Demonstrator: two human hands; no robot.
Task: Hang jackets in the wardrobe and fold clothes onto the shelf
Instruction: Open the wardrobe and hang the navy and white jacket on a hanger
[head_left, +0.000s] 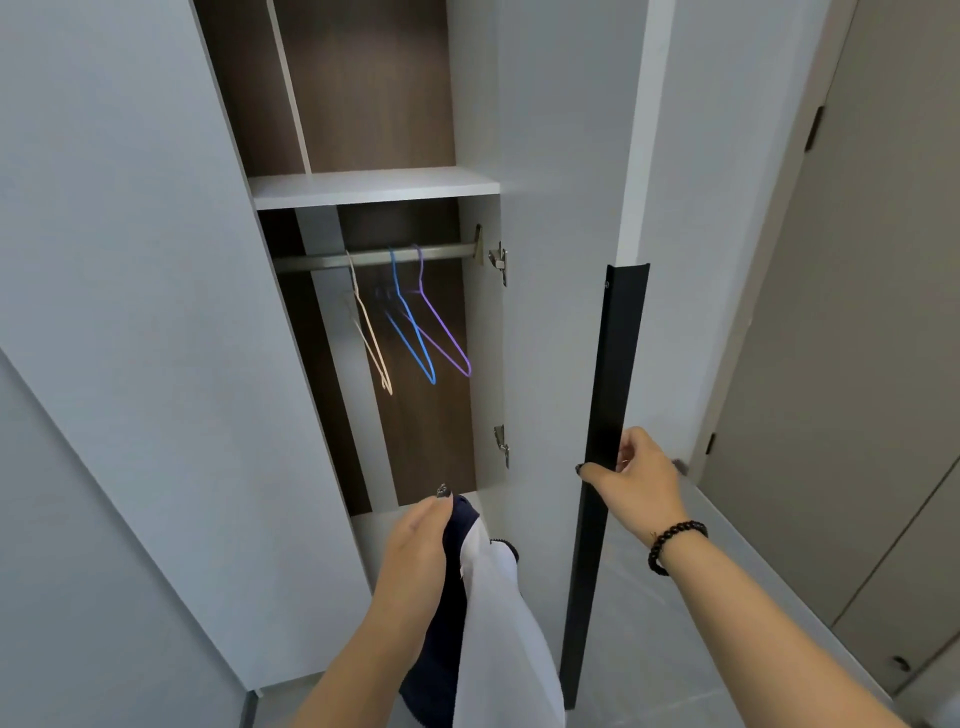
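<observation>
Draped from the left hand (421, 545), whose grip curls round its collar, a navy-and-white jacket (483, 623) hangs before the open wardrobe (156, 260). Right hand (636, 480) clasps the door's black handle strip (608, 415); three hangers (410, 322) dangle from the rail (374, 256).

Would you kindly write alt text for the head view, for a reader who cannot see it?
A person's right hand grips the black handle strip of an open wardrobe door while the left hand holds a navy-and-white garment. Inside, three bare wire hangers hang from the rail below a white shelf.
</observation>
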